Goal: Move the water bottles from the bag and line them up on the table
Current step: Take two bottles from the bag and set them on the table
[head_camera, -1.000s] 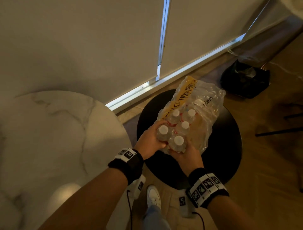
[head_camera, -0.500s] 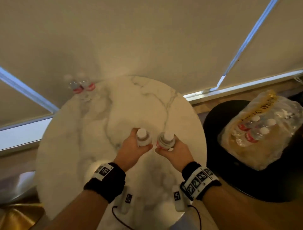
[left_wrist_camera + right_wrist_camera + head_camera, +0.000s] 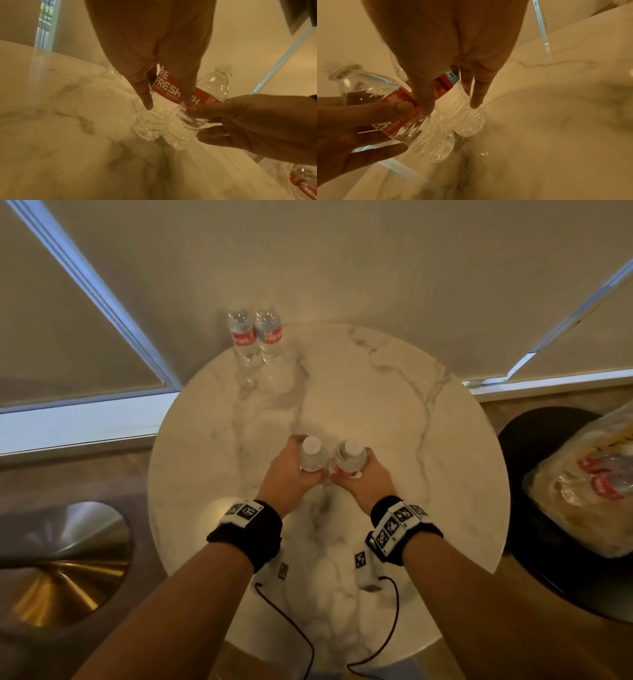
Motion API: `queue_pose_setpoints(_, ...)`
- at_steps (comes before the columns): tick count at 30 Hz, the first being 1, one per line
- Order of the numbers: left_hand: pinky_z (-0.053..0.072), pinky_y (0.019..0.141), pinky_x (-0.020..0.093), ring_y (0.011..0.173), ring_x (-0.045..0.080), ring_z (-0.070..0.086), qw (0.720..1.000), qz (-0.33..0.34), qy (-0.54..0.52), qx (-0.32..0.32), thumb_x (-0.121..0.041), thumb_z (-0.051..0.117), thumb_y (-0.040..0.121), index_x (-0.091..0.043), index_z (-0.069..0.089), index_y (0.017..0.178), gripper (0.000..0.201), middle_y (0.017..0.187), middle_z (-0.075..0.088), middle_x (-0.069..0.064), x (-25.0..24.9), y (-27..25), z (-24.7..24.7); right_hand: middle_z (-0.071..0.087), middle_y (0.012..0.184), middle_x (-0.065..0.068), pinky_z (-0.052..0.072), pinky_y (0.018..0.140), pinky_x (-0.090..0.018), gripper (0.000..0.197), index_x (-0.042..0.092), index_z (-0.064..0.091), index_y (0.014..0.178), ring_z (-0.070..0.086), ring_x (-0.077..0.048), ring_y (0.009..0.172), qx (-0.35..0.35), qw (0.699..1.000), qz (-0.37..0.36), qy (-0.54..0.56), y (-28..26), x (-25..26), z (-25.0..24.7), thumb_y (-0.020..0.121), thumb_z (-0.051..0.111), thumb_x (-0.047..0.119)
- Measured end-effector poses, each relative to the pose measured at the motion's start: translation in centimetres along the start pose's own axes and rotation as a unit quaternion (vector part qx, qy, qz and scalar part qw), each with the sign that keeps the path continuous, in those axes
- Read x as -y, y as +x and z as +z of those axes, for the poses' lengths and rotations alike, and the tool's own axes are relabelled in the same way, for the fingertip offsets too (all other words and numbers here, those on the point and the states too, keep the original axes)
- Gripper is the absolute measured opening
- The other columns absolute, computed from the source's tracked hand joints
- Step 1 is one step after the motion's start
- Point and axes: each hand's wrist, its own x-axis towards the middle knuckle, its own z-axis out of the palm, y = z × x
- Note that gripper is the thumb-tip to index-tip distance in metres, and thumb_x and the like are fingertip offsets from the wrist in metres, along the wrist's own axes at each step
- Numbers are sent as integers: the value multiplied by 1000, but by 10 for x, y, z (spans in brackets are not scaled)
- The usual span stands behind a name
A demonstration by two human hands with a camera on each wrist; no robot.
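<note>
Above the middle of the round marble table, my left hand grips one clear, red-labelled water bottle around its body. Beside it, my right hand grips a second bottle. Both bottles are upright or slightly tilted, and their bases nearly meet just over the marble. I cannot tell if they touch it. Two more bottles stand side by side at the table's far edge. The plastic bag, with several bottles still inside, lies on a black stool at the right.
A brass-coloured round base sits on the floor to the left of the table. Window blinds and a sill run behind the table. Thin cables hang from my wrist cameras over the table's near part.
A second ago both hands gripped bottles inside the bag on the stool. They have since lifted one bottle each and carried them left to the middle of the marble table.
</note>
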Motion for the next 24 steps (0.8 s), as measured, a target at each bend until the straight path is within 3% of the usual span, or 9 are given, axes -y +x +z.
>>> queue_pose_setpoints(4, 50, 87, 34, 104, 20, 65, 999, -45, 11, -9, -30, 88, 70, -17, 44, 127, 73, 117, 66, 2, 4, -9, 2, 59, 131, -7, 47, 97, -38, 80, 18, 42, 137, 58, -27, 116, 32, 993, 35, -108, -11, -14, -17, 70, 84, 29)
queue_pose_setpoints(7, 51, 89, 37, 108, 33, 65, 973, -141, 174, 62, -42, 78, 79, -10, 48, 127, 64, 118, 68, 12, 15, -22, 6, 62, 124, -4, 50, 95, -39, 59, 20, 49, 131, 60, -23, 110, 32, 986, 64, -148, -30, -36, -51, 81, 74, 38)
queue_pose_setpoints(9, 50, 88, 36, 106, 32, 65, 951, -161, 241, 106, -47, 68, 86, -13, 58, 117, 47, 114, 70, 11, 21, -33, 14, 66, 110, 0, 53, 88, -37, 44, 22, 55, 123, 64, -19, 98, 9, 987, 73, -146, -46, -52, -81, 85, 69, 41)
queue_pose_setpoints(13, 56, 81, 38, 84, 21, 68, 959, -90, 232, 138, -45, 66, 86, -22, 64, 90, 23, 87, 72, -1, 0, -50, 53, 64, 87, 7, 51, 74, -30, 27, 22, 61, 109, 62, -14, 82, -83, 984, 97, -122, -68, -88, -152, 89, 65, 40)
queue_pose_setpoints(17, 54, 75, 30, 78, 11, 66, 963, 0, 200, 183, -43, 65, 91, -24, 66, 102, 22, 85, 70, -5, -61, -40, 127, 66, 94, 3, 46, 77, -28, 25, 21, 63, 108, 61, -15, 88, -165, 971, 154, -80, -69, -134, -231, 89, 65, 38)
queue_pose_setpoints(22, 51, 71, 19, 79, 7, 66, 947, 96, 159, 261, -42, 62, 94, -25, 64, 114, 26, 91, 71, -6, -148, 1, 255, 70, 90, -1, 56, 86, -48, 17, 25, 62, 93, 67, -26, 86, -256, 940, 223, 22, -33, -196, -332, 85, 67, 40)
queue_pose_setpoints(24, 46, 70, 10, 82, 4, 63, 938, 115, 144, 294, -38, 61, 96, -22, 64, 117, 27, 96, 71, -5, -181, 22, 317, 68, 100, -1, 55, 87, -47, 32, 25, 59, 107, 65, -25, 92, -279, 922, 262, 61, -12, -220, -369, 82, 70, 42)
